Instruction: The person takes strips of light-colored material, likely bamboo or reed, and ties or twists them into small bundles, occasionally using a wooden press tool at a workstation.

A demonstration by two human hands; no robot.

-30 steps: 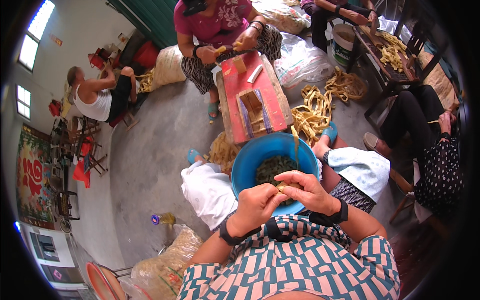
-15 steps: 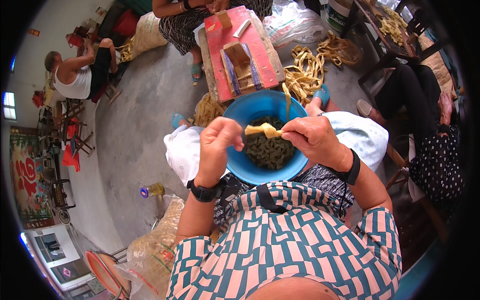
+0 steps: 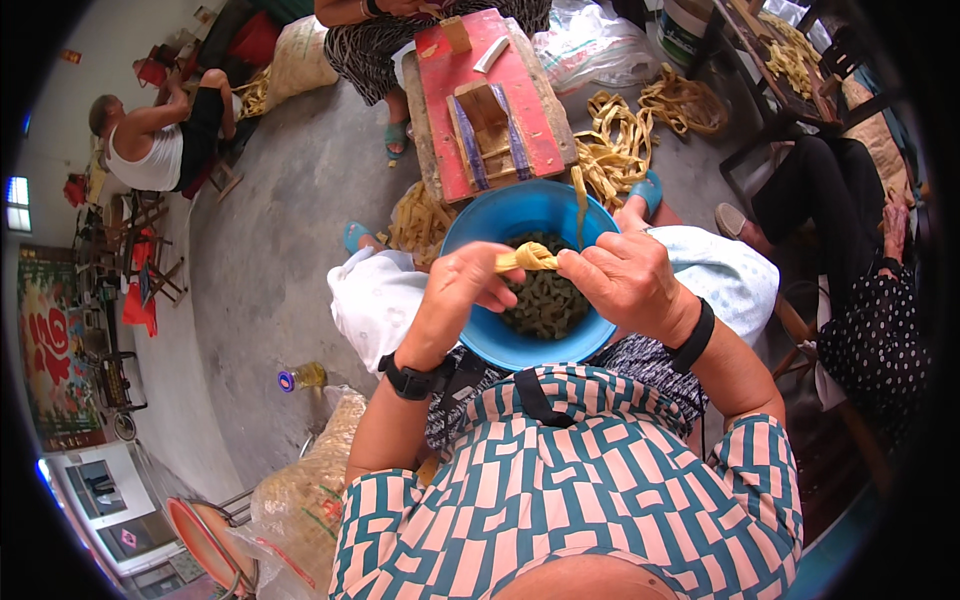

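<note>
A short yellow strip with a knot in it (image 3: 532,256) stretches between my two hands, above a blue basin (image 3: 480,338). My right hand (image 3: 632,282) pinches its right end between thumb and fingers. At the other end, the fingers of my left hand (image 3: 458,300) close around the tip; its upper edge is slightly blurred. Inside the basin lie many small dark green knotted pieces (image 3: 548,308). A longer yellow strip (image 3: 580,195) hangs over the basin's far rim, near my right hand.
Beyond the basin stands a red-topped bench (image 3: 535,110) bearing a wooden block jig (image 3: 485,115) and a white-handled tool (image 3: 491,54). Yellow strips (image 3: 610,150) are heaped beside it. Other people sit ahead, left and right. A jar (image 3: 303,376) and plastic sack (image 3: 310,490) are at left.
My left hand has moved right and closed on the strip's loose end, which was free before. My right hand still pinches the other end; the view has shifted slightly.
</note>
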